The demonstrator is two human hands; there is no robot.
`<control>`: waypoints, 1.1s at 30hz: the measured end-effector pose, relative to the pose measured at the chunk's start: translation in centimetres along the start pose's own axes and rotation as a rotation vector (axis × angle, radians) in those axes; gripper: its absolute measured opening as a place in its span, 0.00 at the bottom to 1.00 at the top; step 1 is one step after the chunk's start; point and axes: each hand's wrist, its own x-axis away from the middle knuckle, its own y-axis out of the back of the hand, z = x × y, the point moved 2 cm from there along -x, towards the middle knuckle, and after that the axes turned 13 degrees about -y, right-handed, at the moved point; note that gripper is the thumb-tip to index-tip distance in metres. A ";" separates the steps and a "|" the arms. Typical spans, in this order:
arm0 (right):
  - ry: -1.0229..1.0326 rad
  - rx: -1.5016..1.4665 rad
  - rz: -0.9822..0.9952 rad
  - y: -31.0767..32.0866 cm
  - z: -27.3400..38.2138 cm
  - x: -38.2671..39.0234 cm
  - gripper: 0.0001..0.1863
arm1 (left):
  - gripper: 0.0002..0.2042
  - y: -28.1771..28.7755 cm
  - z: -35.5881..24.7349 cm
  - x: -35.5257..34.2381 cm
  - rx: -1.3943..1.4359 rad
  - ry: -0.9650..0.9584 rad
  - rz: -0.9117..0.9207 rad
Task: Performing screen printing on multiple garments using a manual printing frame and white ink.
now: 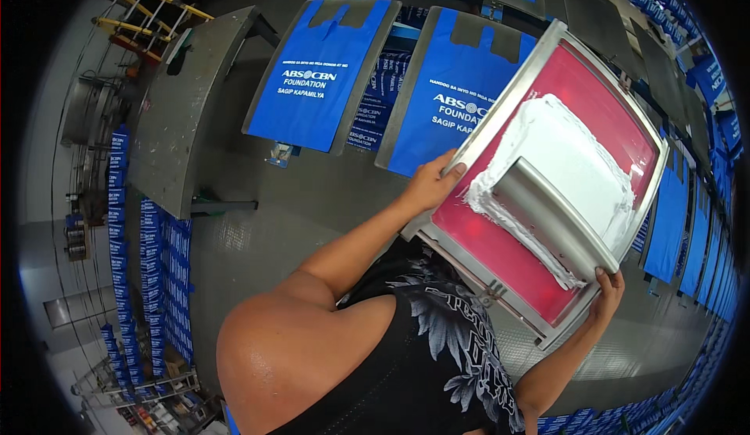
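Note:
I hold a screen-printing frame [534, 68] tilted in front of me at the right. It has a pale metal rim and a magenta mesh [500, 254] with a broad patch of white ink [564, 142]. A long squeegee [558, 210] lies across the mesh, thick ink along its near side. My left hand [430, 183] is closed on the frame's left rim, thumb on top. My right hand [605, 294] is closed at the right rim, its fingertips beside the squeegee's lower end. Under the frame's far left edge lies a blue printed bag [441, 83] on a grey board, partly covered.
Another blue bag [316, 75] lies on a board left of the frame. A grey table [191, 99] stands further left, near a yellow ladder [144, 25]. Blue bags [668, 220] on boards line the right side. Strips of blue bags [164, 279] hang at the left.

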 end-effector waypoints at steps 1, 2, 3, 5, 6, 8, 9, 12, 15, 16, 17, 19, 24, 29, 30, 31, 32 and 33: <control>-0.010 0.020 -0.035 0.8 -0.2 -0.4 0.20 | 0.26 -0.9 0.4 -0.2 -0.009 0.048 0.023; -0.021 0.042 -0.070 1.4 -0.3 -0.8 0.21 | 0.27 -1.6 0.9 -0.3 -0.017 0.098 0.047; -0.029 0.054 -0.065 2.0 -0.5 -1.0 0.21 | 0.27 -2.3 1.3 -0.3 -0.011 0.112 0.042; 0.007 0.091 -0.050 1.6 -1.9 -2.3 0.23 | 0.29 -2.8 3.7 -1.7 0.000 0.088 0.079; 0.007 0.091 -0.068 0.0 -3.2 -3.0 0.23 | 0.30 -1.8 5.6 -2.6 0.006 0.103 0.107; 0.004 0.119 -0.096 -0.5 -3.9 -3.2 0.23 | 0.31 -1.9 8.2 -2.3 0.038 0.048 0.091; 0.008 0.122 -0.107 -0.5 -4.1 -3.2 0.23 | 0.32 -2.1 9.0 -1.8 0.041 -0.016 0.066; -0.013 0.134 -0.151 -0.7 -5.2 -3.7 0.22 | 0.30 -0.7 9.0 -1.3 0.065 0.070 0.096; -0.021 0.180 -0.085 -3.5 -4.5 -5.3 0.21 | 0.31 0.7 10.0 -0.1 0.050 0.199 0.036; -0.023 0.170 -0.068 -4.0 -4.6 -5.8 0.21 | 0.29 0.9 10.6 0.5 0.044 0.216 0.022; -0.034 0.124 -0.102 -4.8 -4.8 -6.6 0.20 | 0.27 1.2 11.5 0.9 -0.021 0.179 -0.027; -0.037 0.126 0.004 -6.9 -5.2 -8.9 0.21 | 0.24 2.4 12.1 1.6 0.070 0.123 -0.174; -0.058 0.190 0.263 -18.1 -6.4 -11.9 0.20 | 0.21 10.9 14.5 5.5 -0.146 0.258 -0.311; -0.036 0.231 0.427 -28.0 -7.2 -12.5 0.16 | 0.19 18.0 14.5 6.6 -0.150 0.318 -0.368; -0.051 0.218 0.431 -29.2 -7.2 -12.8 0.16 | 0.19 18.9 14.6 6.0 -0.174 0.353 -0.361; -0.052 0.218 0.427 -30.7 -6.9 -12.7 0.16 | 0.19 19.9 15.2 5.9 -0.179 0.348 -0.358; -0.044 0.215 0.430 -31.7 -6.6 -12.8 0.16 | 0.19 20.9 16.1 5.5 -0.182 0.347 -0.358; -0.037 0.212 0.430 -32.6 -6.4 -13.0 0.16 | 0.20 21.8 16.9 5.0 -0.186 0.344 -0.356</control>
